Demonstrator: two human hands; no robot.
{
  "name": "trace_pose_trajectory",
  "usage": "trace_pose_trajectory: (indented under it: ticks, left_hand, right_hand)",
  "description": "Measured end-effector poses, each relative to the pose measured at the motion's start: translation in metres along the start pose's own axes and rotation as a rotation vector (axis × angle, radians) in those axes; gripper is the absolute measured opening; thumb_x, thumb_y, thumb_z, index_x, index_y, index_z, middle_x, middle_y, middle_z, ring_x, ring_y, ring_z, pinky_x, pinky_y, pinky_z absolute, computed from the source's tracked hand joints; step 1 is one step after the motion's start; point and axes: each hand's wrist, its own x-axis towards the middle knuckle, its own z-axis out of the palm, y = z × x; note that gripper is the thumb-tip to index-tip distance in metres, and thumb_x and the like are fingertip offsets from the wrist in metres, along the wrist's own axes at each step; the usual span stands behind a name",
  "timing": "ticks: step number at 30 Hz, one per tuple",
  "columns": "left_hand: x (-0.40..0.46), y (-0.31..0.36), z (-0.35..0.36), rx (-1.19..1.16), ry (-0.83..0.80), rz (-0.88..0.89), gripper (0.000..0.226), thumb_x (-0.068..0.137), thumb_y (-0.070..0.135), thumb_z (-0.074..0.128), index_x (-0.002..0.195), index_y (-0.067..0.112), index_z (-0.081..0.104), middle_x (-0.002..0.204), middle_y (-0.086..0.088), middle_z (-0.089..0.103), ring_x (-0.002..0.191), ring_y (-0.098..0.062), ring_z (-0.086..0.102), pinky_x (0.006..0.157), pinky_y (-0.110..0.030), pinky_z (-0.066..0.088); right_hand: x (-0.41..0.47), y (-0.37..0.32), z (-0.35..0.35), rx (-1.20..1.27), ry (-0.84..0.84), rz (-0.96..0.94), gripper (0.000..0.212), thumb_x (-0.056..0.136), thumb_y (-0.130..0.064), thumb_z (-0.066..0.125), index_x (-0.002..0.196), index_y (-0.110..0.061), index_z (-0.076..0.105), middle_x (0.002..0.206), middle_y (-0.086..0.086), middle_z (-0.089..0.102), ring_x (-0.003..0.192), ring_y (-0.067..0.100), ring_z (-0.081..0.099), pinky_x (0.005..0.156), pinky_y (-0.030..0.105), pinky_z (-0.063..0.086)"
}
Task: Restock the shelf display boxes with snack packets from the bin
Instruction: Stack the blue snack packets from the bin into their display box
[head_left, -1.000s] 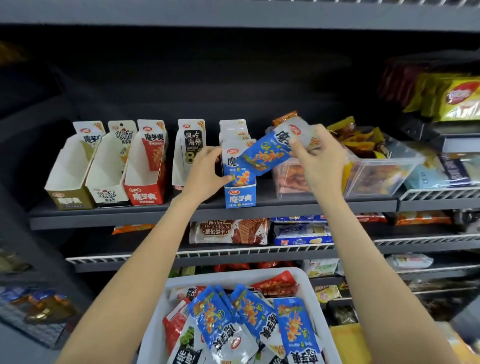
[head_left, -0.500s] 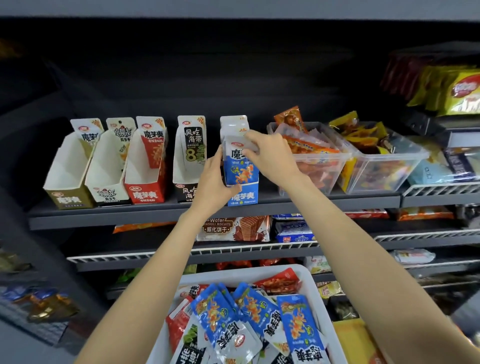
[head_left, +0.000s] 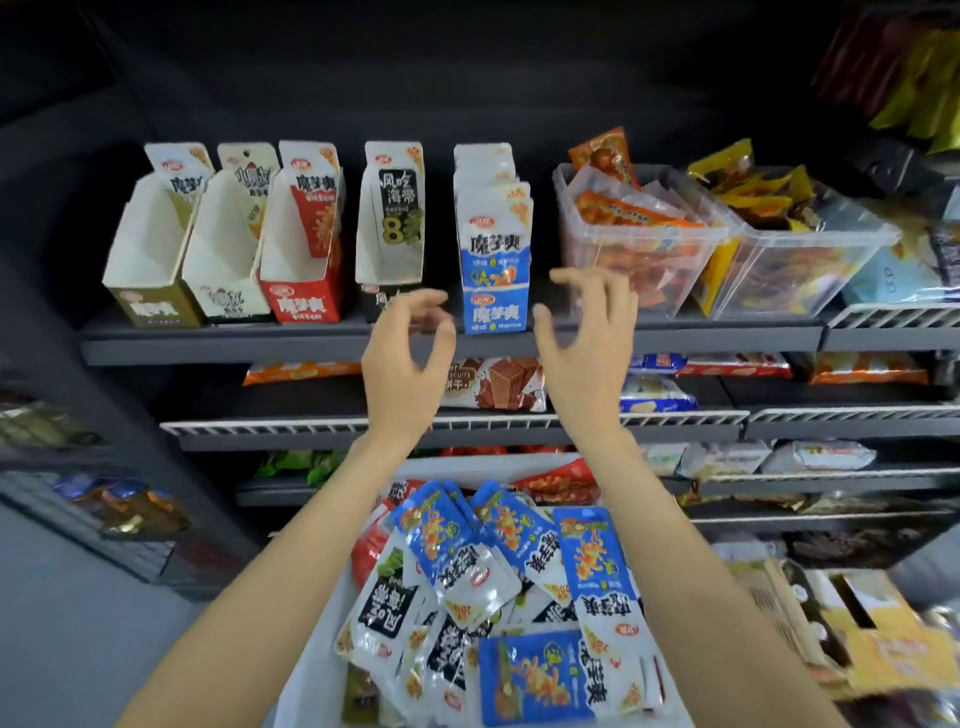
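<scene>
Several cardboard display boxes stand in a row on the dark shelf (head_left: 218, 345). The blue display box (head_left: 496, 291) holds upright blue packets; the olive box (head_left: 150, 265), the white box (head_left: 223, 260), the red box (head_left: 301, 270) and the black seaweed box (head_left: 389, 244) look hollow. Below, the white bin (head_left: 311, 670) is full of blue, black and red snack packets (head_left: 519, 597). My left hand (head_left: 408, 358) and my right hand (head_left: 587, 343) hover in front of the blue box, one on each side, fingers spread and holding nothing.
Two clear plastic tubs (head_left: 644, 244) (head_left: 800, 260) of orange and yellow packets stand right of the blue box. Wafer packs (head_left: 498, 384) and other snacks lie on the wire shelves below. A yellow carton (head_left: 862, 634) sits at the lower right.
My right hand carried a blue packet to the blue box and pushed it in while my left steadied the box. Both hands have let go and drawn back downward.
</scene>
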Motion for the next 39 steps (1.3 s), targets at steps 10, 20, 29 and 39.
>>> trace_pose_trajectory:
  ticks: [10,20,29,39]
  left_hand:
    - [-0.123,-0.071,-0.040,0.570,-1.140,-0.071,0.068,0.082,0.046,0.064,0.143,0.032,0.037,0.146,0.008,0.036,0.135,-0.014,0.029,0.110,-0.038,0.029]
    - [-0.136,-0.083,-0.045,0.715,-1.091,-0.208,0.071,0.069,0.063,0.069,0.129,0.038,0.040,0.134,0.008,0.038,0.127,-0.014,0.034,0.107,-0.032,0.025]
    - [-0.140,-0.080,-0.056,0.557,-0.708,-0.443,0.044,0.079,0.036,0.073,0.114,0.020,0.052,0.111,0.005,0.062,0.095,-0.020,0.061,0.074,-0.032,0.044]
    - [-0.085,-0.049,-0.058,0.091,-0.235,-0.501,0.017,0.086,0.012,0.067,0.095,0.021,0.057,0.088,0.009,0.067,0.081,-0.010,0.067,0.066,-0.032,0.056]
  right_hand:
    - [-0.139,0.028,-0.020,-0.125,-1.100,0.356,0.017,0.088,-0.017,0.059,0.104,-0.017,0.066,0.097,0.001,0.070,0.087,0.016,0.064,0.078,0.034,0.052]
    - [-0.168,0.006,-0.016,-0.512,-1.306,0.167,0.070,0.085,-0.047,0.063,0.139,-0.013,0.035,0.125,0.010,0.055,0.120,0.029,0.049,0.100,0.040,0.040]
    - [-0.146,0.027,-0.036,0.003,-0.963,0.623,0.018,0.084,-0.023,0.071,0.074,-0.010,0.061,0.063,-0.001,0.052,0.055,0.015,0.047,0.049,0.018,0.033]
    - [-0.076,0.020,-0.069,0.085,-0.452,0.532,0.013,0.085,-0.025,0.068,0.077,-0.018,0.062,0.065,-0.008,0.062,0.056,0.014,0.052,0.048,0.016,0.035]
